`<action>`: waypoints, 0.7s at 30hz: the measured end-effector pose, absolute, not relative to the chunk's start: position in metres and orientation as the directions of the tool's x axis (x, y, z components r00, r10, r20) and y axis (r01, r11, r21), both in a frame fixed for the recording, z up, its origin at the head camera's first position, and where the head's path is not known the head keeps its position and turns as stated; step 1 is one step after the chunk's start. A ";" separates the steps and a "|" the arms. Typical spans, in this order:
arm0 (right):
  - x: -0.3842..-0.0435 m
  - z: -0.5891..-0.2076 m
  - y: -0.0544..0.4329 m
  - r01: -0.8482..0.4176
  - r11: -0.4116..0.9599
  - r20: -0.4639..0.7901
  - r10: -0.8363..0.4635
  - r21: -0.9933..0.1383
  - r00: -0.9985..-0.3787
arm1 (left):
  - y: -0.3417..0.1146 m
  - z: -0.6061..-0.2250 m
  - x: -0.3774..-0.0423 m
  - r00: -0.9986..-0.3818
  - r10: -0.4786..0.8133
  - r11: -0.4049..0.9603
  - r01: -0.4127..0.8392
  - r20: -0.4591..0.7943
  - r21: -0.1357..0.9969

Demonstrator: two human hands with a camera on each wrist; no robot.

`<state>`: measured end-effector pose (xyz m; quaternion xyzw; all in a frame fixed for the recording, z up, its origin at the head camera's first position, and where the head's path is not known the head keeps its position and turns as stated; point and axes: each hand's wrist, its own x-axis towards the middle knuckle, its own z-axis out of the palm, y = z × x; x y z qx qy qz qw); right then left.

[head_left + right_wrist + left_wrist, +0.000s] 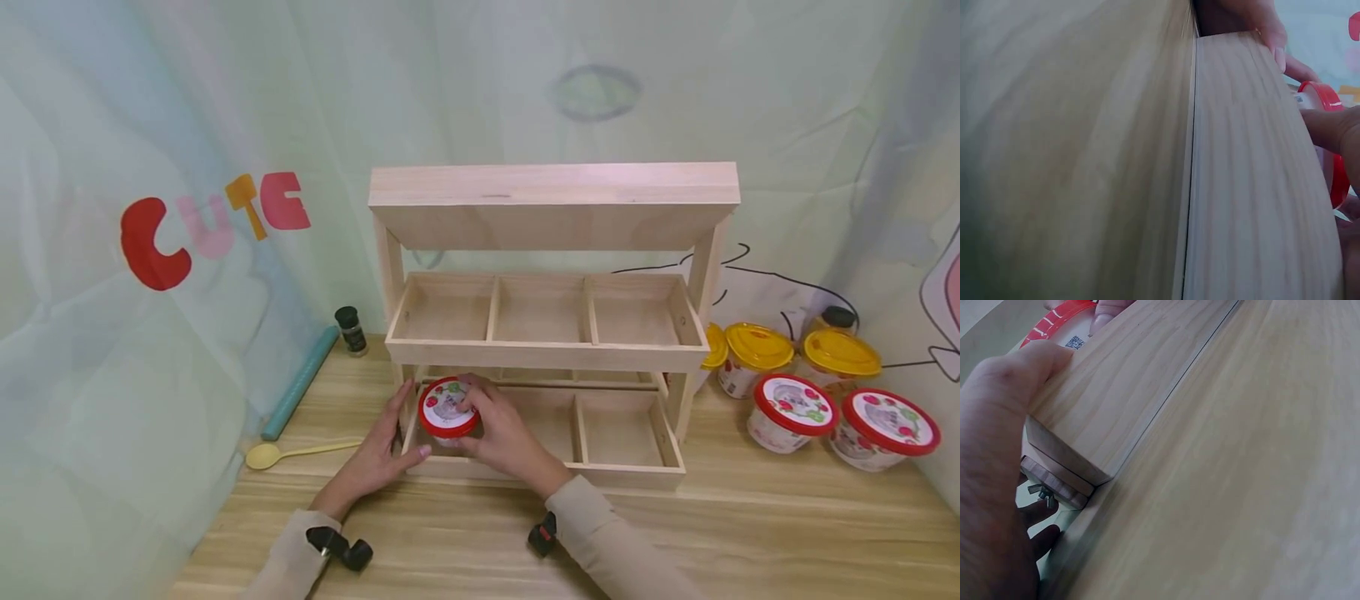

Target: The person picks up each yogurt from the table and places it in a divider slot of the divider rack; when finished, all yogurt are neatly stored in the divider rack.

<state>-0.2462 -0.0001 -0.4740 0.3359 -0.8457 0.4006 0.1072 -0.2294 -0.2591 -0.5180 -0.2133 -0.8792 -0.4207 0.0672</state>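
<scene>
A small tub with a red-rimmed lid [448, 402] sits in the left compartment of the lower tray [633, 475] of a wooden two-tier rack [555, 185]. My right hand [510, 433] grips this tub from the right, thumb low on its side and a finger on the lid. At the tray's front left corner is my left hand [375, 458], its thumb at the front rim and its fingers extended along the left side. In the left wrist view, the thumb reaches over the front board [1116, 387], close to the tub, with a wing bolt [1044, 495] near the fingers.
Two more red-lidded tubs [792, 410] stand right of the rack, before several yellow-lidded tubs [759, 347] and a black-capped jar [837, 317]. To the left are a yellow spoon [264, 455], a teal rod [300, 385] and a black-capped shaker [351, 332]. Curtains surround the table [450, 542].
</scene>
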 end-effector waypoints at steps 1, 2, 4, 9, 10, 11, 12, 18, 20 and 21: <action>-0.246 -0.473 0.000 -0.649 0.453 0.445 -0.482 -0.611 -0.755 | -0.259 -0.518 -0.230 -0.898 0.320 0.553 0.435 0.301 0.711; -0.245 -0.472 0.000 -0.639 0.453 0.435 -0.479 -0.622 -0.763 | -0.259 -0.518 -0.231 -0.896 0.323 0.550 0.439 0.304 0.710; -0.245 -0.472 0.002 -0.620 0.453 0.414 -0.477 -0.640 -0.776 | -0.259 -0.518 -0.232 -0.891 0.330 0.544 0.450 0.313 0.708; -0.243 -0.474 0.012 -0.587 0.453 0.368 -0.484 -0.672 -0.794 | -0.258 -0.520 -0.234 -0.886 0.339 0.545 0.458 0.315 0.702; -0.242 -0.474 0.015 -0.594 0.441 0.377 -0.486 -0.673 -0.788 | -0.258 -0.520 -0.234 -0.887 0.339 0.546 0.456 0.313 0.703; -0.240 -0.475 0.019 -0.599 0.436 0.382 -0.488 -0.672 -0.784 | -0.258 -0.520 -0.234 -0.889 0.337 0.549 0.453 0.311 0.702; -0.238 -0.475 0.023 -0.603 0.431 0.388 -0.489 -0.672 -0.781 | -0.259 -0.521 -0.234 -0.890 0.335 0.551 0.452 0.310 0.701; -0.221 -0.469 0.058 -0.608 0.458 0.414 -0.458 -0.649 -0.787 | -0.260 -0.521 -0.231 -0.890 0.324 0.551 0.453 0.321 0.701; -0.215 -0.467 0.075 -0.606 0.477 0.425 -0.438 -0.636 -0.792 | -0.260 -0.521 -0.231 -0.889 0.327 0.549 0.455 0.321 0.701; -0.212 -0.467 0.083 -0.609 0.482 0.437 -0.428 -0.630 -0.791 | -0.260 -0.521 -0.230 -0.888 0.329 0.550 0.456 0.321 0.699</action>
